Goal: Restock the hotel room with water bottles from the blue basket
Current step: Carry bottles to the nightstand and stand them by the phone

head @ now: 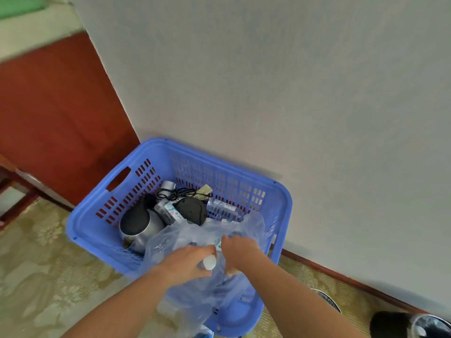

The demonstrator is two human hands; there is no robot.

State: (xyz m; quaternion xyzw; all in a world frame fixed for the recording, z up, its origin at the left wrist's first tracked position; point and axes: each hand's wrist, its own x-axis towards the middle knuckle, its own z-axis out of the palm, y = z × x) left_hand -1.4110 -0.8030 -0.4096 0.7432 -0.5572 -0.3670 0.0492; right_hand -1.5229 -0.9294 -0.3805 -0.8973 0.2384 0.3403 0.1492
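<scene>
A blue plastic basket [92,215] stands on the floor against a grey wall. Inside lie clear water bottles: one [225,209] at the back right, another [168,211] in the middle. A clear plastic bag [190,298] spills over the basket's near rim. My left hand [185,263] grips a bottle with a white cap [210,262] at the bag's mouth. My right hand [240,252] is closed on another bottle whose label [218,245] shows beside the fingers, partly hidden by the bag.
A steel electric kettle [139,228], its round black base [191,211] and a black cord [180,193] share the basket. A red-brown wooden panel [61,113] rises at the left. Patterned carpet [48,276] covers the floor. A dark object and a shiny round thing [429,325] sit at bottom right.
</scene>
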